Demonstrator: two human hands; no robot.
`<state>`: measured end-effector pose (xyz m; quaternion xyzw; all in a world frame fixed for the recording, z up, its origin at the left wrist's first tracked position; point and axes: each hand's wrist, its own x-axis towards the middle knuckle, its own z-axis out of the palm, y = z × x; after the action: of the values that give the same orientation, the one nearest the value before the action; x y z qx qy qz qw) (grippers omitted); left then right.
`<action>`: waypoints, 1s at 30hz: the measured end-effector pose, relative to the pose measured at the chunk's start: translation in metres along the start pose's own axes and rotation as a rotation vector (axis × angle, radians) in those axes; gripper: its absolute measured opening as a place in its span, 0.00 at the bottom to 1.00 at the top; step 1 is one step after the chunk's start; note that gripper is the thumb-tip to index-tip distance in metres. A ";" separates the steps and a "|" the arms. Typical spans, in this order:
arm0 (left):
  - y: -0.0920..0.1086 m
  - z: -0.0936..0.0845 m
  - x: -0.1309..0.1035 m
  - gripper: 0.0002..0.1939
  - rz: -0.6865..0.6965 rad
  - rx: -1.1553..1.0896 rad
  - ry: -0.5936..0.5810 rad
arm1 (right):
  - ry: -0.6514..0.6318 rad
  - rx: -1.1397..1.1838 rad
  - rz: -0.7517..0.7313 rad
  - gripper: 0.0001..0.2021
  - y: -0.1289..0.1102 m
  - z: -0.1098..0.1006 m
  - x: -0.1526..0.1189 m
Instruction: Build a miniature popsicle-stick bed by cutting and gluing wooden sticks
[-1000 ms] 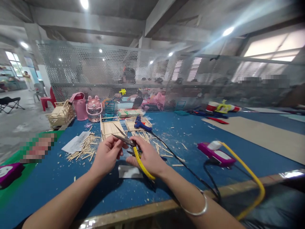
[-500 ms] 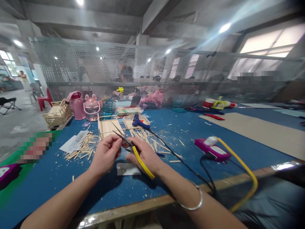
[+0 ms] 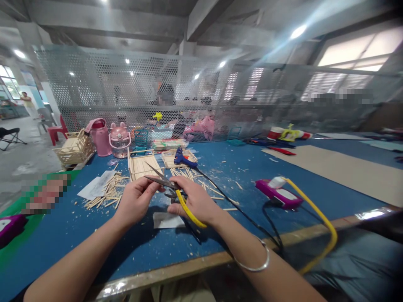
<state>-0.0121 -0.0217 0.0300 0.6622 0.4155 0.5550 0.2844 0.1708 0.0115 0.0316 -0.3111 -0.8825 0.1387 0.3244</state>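
My right hand (image 3: 198,199) is closed around a pair of scissors (image 3: 163,181) with a yellow handle. Their dark blades stand apart and point to the upper left. My left hand (image 3: 134,201) is held close by, its thumb and fingers pinched together right beside the blades. Whatever lies in that pinch is too small or hidden to name. Just beyond the hands stands a small frame of thin wooden sticks (image 3: 145,164). A heap of loose sticks (image 3: 110,191) lies to the left, and a clear plastic piece (image 3: 168,220) is under the hands.
A blue glue gun (image 3: 184,159) rests behind, its black cable crossing the blue table (image 3: 220,247). Pink bottles (image 3: 100,138) and a wooden stick box (image 3: 75,147) stand at the left back. To the right are a purple power strip (image 3: 278,193) with a yellow cable and a cardboard sheet (image 3: 333,167).
The scissors' blades have spread wider, and the right hand's grip has opened a little. My left hand stays pinched near the blades. The whole view has shifted slightly.
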 end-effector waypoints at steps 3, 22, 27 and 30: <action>-0.002 -0.002 0.001 0.09 0.060 0.059 -0.009 | 0.005 -0.003 -0.015 0.31 0.001 0.001 -0.001; -0.002 -0.001 0.000 0.12 0.101 0.145 -0.062 | 0.049 -0.033 -0.011 0.28 0.006 0.005 -0.002; 0.001 0.002 0.001 0.11 0.038 0.101 -0.050 | 0.053 -0.004 0.035 0.22 0.007 0.009 -0.002; 0.000 0.002 0.002 0.11 -0.022 0.012 -0.015 | 0.063 0.059 0.056 0.22 0.006 0.012 -0.001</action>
<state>-0.0097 -0.0202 0.0306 0.6636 0.4238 0.5442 0.2895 0.1662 0.0152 0.0197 -0.3300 -0.8584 0.1638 0.3569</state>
